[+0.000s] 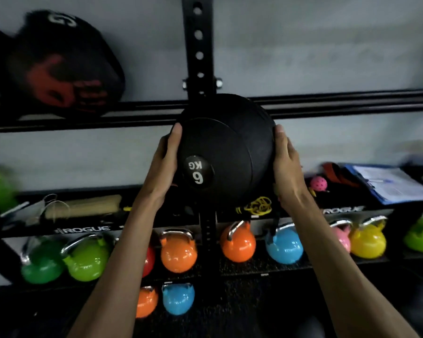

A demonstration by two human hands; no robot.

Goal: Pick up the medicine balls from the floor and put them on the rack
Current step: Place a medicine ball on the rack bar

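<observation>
Dim, cool indoor light leaves white glare spots on the kettlebells [178, 254], motion blur smears the left edge and the upper medicine ball [66, 69], and wide-angle distortion bends the rack rails [352, 102].

- Here's the medicine ball [227, 147] between left grip [165, 164] and right grip [287, 164], before the rack upright [197, 45].
- Far left, second medicine ball [66, 69] on the top rails [352, 98].
- Kettlebells [178, 252] line the lower shelf [254, 265] beneath.
</observation>
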